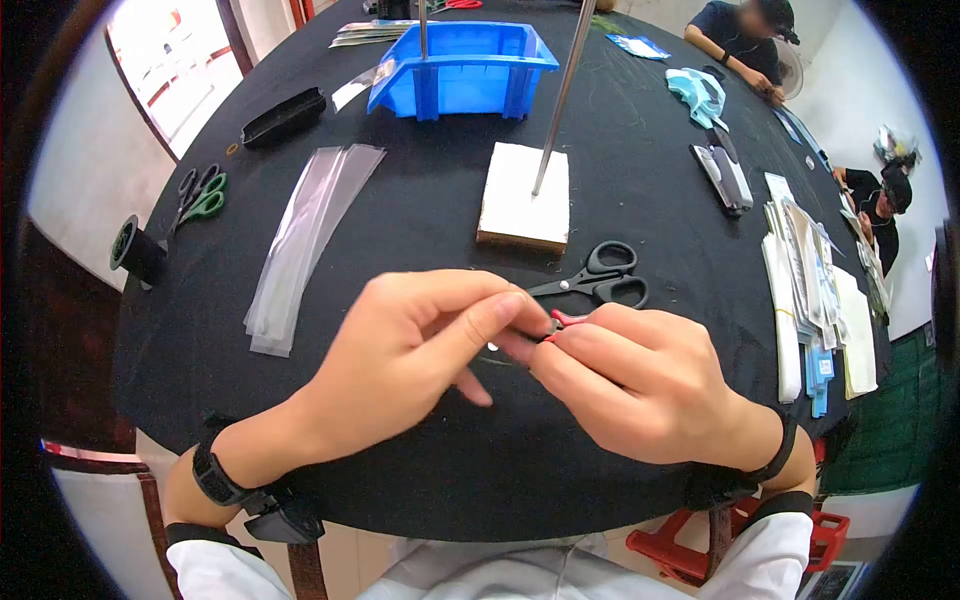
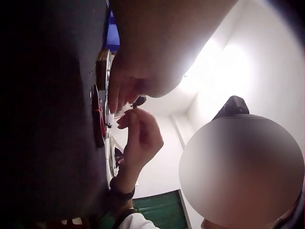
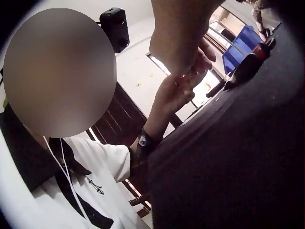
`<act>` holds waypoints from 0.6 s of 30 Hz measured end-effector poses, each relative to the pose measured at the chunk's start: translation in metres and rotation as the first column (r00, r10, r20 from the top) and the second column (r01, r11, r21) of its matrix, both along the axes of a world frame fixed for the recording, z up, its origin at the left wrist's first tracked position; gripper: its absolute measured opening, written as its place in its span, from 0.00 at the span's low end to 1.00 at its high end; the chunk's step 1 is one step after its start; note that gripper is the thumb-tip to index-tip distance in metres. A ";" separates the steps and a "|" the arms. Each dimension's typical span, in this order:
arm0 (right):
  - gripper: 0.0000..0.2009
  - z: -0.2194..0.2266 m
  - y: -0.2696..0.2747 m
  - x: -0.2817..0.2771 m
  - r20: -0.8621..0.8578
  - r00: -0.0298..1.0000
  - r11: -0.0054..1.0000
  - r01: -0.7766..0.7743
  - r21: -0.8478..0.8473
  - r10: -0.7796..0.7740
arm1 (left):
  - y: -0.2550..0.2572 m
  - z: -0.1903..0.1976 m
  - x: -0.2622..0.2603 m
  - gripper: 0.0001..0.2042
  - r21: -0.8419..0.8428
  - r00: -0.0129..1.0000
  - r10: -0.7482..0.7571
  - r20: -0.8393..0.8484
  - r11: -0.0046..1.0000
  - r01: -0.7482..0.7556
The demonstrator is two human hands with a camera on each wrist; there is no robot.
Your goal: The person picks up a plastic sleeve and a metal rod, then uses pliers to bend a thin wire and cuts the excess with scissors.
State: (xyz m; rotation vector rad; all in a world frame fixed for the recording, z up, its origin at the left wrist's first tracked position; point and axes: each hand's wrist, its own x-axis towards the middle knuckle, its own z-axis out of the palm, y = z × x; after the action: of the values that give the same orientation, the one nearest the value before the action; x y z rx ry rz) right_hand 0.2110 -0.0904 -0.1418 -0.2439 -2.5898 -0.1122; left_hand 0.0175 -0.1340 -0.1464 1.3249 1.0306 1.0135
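Note:
My left hand (image 1: 430,335) reaches in from the left, its thumb and forefinger pinched together. Facing it, my right hand (image 1: 640,385) has curled fingers, their tips meeting the left fingertips. Both hands pinch a tiny item that the fingers mostly hide; I cannot tell its kind. In the left wrist view the right hand (image 2: 143,138) pinches close beneath the left hand (image 2: 143,71). A red-handled tool (image 1: 570,318) shows partly behind the right fingers; in the right wrist view a red tool (image 3: 261,51) lies on the tabletop. Black scissors (image 1: 610,275) lie just beyond the hands.
A metal rod rises from a white block (image 1: 520,195), with a blue bin (image 1: 460,75) behind. Clear plastic sleeves (image 1: 310,245), green and black scissors (image 1: 203,195) and a black spool (image 1: 138,250) lie left. A stapler (image 1: 722,178) and packets (image 1: 805,270) lie right. Two people sit farther off.

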 end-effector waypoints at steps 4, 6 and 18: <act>0.12 0.000 0.001 -0.001 0.015 1.000 1.000 -0.022 0.013 0.021 | -0.002 0.000 -0.002 0.13 0.026 0.976 -0.077 -0.203 0.996 0.084; 0.12 0.000 0.002 -0.001 0.017 0.999 0.999 -0.030 0.013 0.030 | -0.002 -0.009 -0.004 0.12 0.161 0.938 -0.089 -0.335 0.975 0.150; 0.09 -0.004 0.015 0.002 -0.011 1.000 0.999 0.020 -0.028 -0.021 | 0.000 -0.008 0.000 0.12 -0.134 0.978 -0.204 0.029 0.969 0.206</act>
State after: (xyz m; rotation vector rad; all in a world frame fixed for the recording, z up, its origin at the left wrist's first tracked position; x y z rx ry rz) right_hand 0.2132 -0.0753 -0.1455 -0.2803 -2.5792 -0.0825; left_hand 0.0172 -0.1343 -0.1546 1.2803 0.9139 0.7820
